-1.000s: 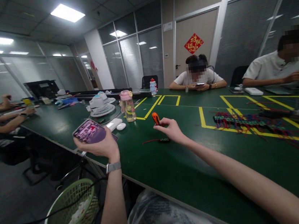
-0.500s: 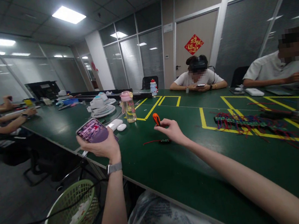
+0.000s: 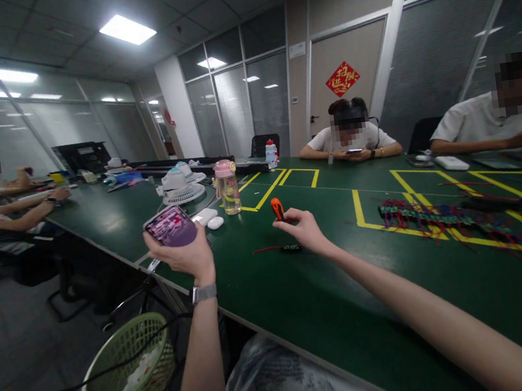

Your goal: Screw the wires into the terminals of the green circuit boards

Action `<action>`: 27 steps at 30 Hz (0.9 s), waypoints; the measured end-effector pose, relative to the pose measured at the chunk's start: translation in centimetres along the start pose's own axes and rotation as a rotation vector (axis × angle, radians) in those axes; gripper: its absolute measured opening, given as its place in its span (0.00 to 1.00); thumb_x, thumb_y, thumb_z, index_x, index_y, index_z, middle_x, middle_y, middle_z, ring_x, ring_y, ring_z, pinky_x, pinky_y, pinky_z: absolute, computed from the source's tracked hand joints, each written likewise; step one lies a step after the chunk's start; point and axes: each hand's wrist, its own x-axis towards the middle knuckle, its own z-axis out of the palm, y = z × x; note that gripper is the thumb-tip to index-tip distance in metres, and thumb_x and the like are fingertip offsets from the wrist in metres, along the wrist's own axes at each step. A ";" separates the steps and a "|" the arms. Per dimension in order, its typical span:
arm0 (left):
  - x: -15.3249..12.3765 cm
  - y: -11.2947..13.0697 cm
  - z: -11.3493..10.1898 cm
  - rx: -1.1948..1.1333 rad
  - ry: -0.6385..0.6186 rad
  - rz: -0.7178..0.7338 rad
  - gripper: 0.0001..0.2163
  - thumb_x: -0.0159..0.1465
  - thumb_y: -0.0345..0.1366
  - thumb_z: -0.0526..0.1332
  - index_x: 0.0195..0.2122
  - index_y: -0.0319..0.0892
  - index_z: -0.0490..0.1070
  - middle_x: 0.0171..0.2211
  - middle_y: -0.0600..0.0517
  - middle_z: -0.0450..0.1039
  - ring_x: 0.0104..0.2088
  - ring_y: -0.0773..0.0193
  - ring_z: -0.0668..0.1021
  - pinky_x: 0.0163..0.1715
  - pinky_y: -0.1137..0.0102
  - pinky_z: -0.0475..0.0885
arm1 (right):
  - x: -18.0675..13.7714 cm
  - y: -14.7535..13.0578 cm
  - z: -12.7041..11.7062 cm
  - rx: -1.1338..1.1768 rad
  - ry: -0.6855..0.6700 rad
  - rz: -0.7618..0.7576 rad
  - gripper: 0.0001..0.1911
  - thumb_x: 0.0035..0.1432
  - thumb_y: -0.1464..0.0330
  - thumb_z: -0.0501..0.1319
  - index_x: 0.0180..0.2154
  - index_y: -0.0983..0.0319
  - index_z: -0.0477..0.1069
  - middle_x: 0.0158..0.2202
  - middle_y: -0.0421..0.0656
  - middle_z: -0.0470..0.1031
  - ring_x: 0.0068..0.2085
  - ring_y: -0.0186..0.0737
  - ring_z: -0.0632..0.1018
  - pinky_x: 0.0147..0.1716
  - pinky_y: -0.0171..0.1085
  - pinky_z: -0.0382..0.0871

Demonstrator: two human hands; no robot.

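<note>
My left hand (image 3: 187,255) is wrapped round a smartphone (image 3: 170,226), its lit screen tilted up above the table's near edge. In my right hand (image 3: 304,228), thumb and fingers pinch a small screwdriver with an orange and black handle (image 3: 277,209); the handle points up, and its lower end is hidden by the fingers. Just below that hand a small dark circuit board (image 3: 291,247) with a red wire lies on the green table (image 3: 274,302). Beyond the phone are a white earbud case (image 3: 215,222) and a drink bottle (image 3: 228,190) with a pink lid.
White fans (image 3: 182,186) stand behind the phone. Wired circuit boards (image 3: 427,214) lie in a row across yellow tape at right. A green waste basket (image 3: 127,364) is on the floor at left. Other people sit around the table, one (image 3: 349,137) holding a phone.
The whole view has shifted slightly, so things appear a little further right. Both hands keep their holds on the phone and the screwdriver.
</note>
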 end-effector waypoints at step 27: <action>0.0 0.2 -0.2 0.081 -0.106 0.017 0.42 0.52 0.42 0.64 0.62 0.35 0.42 0.56 0.35 0.53 0.58 0.46 0.62 0.56 0.54 0.62 | 0.0 -0.3 -0.1 -0.023 -0.012 0.010 0.13 0.50 0.60 0.63 0.26 0.63 0.75 0.25 0.40 0.70 0.28 0.36 0.69 0.29 0.35 0.59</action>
